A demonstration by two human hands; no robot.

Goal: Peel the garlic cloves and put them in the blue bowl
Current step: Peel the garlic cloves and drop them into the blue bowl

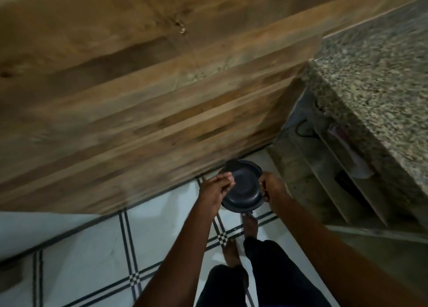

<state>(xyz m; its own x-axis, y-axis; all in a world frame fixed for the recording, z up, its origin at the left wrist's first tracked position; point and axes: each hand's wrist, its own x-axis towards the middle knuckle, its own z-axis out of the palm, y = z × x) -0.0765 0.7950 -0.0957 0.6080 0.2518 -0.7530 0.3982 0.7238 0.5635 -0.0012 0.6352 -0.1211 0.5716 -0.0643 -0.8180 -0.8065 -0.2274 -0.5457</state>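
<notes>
A dark round bowl-like dish point(243, 188) hangs in front of me over the floor, low in the picture's middle. My right hand point(271, 186) grips its right rim. My left hand point(217, 186) is at its left side with the fingers bunched together, and whether they pinch something I cannot tell. No garlic cloves show in this blurred, dim view, and the dish looks almost black.
A large wooden table top point(139, 86) fills the upper left, its edge just beyond the dish. A speckled granite counter point(375, 79) with shelves beneath stands at the right. White tiled floor point(92, 248) and a person's bare feet point(247, 228) lie below.
</notes>
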